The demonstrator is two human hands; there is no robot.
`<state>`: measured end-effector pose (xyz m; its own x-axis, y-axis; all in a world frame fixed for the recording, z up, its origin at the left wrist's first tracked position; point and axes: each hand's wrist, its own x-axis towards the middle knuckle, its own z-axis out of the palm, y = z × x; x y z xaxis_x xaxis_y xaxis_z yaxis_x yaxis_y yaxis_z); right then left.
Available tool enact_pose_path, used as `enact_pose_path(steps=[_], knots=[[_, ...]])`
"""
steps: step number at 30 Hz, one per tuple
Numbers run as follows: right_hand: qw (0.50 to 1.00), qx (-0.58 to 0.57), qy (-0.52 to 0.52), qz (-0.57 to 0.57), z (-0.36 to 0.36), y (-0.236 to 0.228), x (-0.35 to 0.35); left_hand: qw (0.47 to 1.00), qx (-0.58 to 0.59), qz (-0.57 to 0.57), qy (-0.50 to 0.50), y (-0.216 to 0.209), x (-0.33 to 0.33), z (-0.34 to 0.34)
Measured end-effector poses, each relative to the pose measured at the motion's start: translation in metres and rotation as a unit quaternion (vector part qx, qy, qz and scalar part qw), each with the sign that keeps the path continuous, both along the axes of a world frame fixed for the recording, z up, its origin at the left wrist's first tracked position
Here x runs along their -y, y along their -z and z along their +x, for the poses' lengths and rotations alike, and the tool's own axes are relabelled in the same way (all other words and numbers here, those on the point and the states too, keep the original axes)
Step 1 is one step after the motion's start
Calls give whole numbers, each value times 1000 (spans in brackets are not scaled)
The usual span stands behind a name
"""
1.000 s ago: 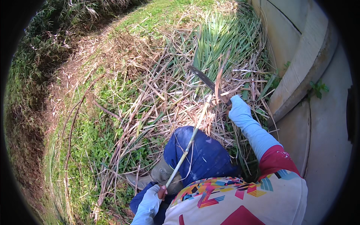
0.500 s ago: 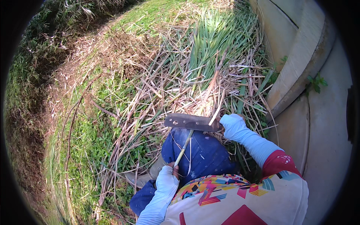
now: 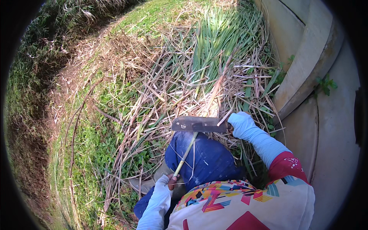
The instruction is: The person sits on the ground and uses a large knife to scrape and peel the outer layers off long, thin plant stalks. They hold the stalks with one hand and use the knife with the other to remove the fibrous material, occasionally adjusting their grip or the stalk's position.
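Observation:
My left hand [image 3: 172,181], in a light blue sleeve, is closed around the lower end of a pale green stalk [image 3: 186,154]. The stalk slants up and to the right across my blue-trousered knee [image 3: 205,161]. Its upper part passes behind a broad dark machete [image 3: 201,124], whose blade lies crosswise over it, pointing left. My right hand [image 3: 237,123] grips the machete's handle at the blade's right end; most of the fingers are hidden by the sleeve. Whether the blade touches the stalk I cannot tell.
Beyond the knee lies a heap of dry stalks and straw [image 3: 153,101], with long green leaves [image 3: 220,46] at its far end. A concrete wall [image 3: 333,153] with a raised rib [image 3: 306,61] runs along the right. Low green weeds [image 3: 92,149] and a thin branch [image 3: 73,142] are on the left.
The machete and my right hand have shifted slightly to the right. My left hand has moved a little down and left, still holding the stalk.

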<state>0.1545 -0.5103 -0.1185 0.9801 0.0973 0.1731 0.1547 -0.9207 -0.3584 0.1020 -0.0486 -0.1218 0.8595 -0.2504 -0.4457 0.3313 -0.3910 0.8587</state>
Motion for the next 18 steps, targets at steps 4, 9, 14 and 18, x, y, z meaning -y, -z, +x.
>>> enact_pose_path(steps=[4,9,14,18], knots=[[954,-64,290,52,41,-7,48,999,19,49,-2,12,-30,-14],[939,-41,338,55,59,-9,67,992,77,101,1,-28,-18,-25],[997,-46,52,30,6,-6,0,990,75,120,-7,-18,-31,-29],[997,49,-51,-12,1,5,-16,996,47,82,-6,-33,-22,-31]])
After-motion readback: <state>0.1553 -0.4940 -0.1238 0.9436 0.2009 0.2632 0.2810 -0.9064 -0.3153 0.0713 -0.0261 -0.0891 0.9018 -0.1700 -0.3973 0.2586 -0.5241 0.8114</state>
